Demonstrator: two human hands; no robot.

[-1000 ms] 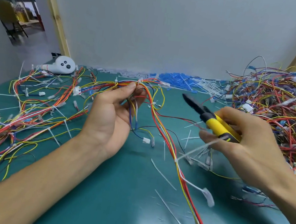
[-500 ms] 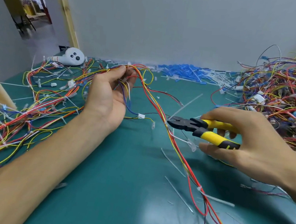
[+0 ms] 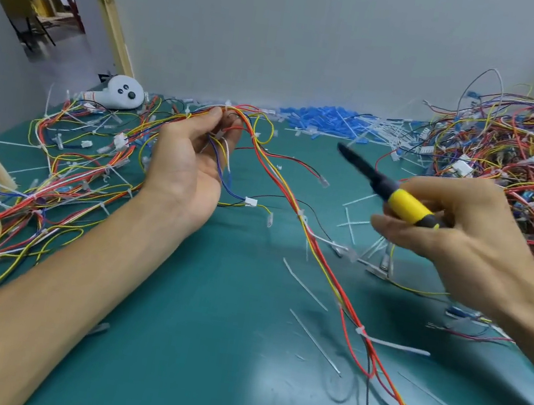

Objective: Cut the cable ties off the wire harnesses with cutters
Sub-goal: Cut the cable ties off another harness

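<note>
Head view (the only one).

- Left hand [image 3: 188,163] is raised over the teal surface [image 3: 202,348], palm turned toward the camera. Thumb and fingertips pinch a wire harness [image 3: 314,244] near its top bend.
- Red, yellow and orange leads fall from the pinch and trail down-right across the surface to the lower frame edge. Thinner blue and white leads hang across the palm, one ending at a white connector [image 3: 250,201].
- Lifting it this way probably spreads the bundle and shows what binds it.
- Right hand [image 3: 455,230] is curled round the yellow handles of the cutters [image 3: 407,206]. The nose points up-left toward the left hand, well apart from the harness. The nose is motion-blurred, so I cannot tell whether the jaws are parted.
- One white cable tie [image 3: 360,331] is cinched round the trailing run, low on the surface, with its tail sticking out to the right. A second may sit higher on the same run, but it is too small to be sure.
- Judgement: the tool is between cuts and the ties on this harness are not yet all off.

Surroundings:
- A big tangled pile of harnesses [image 3: 523,171] lies at right, beside the cutter hand.
- A looser spread of harnesses [image 3: 53,187] lies at left. I cannot tell which lot is finished.
- Snipped tie tails [image 3: 313,344] litter the surface between them.
- A heap of blue plastic pieces [image 3: 323,120] sits against the back wall.
- A white handheld device [image 3: 124,92] lies in the far left corner.
</note>
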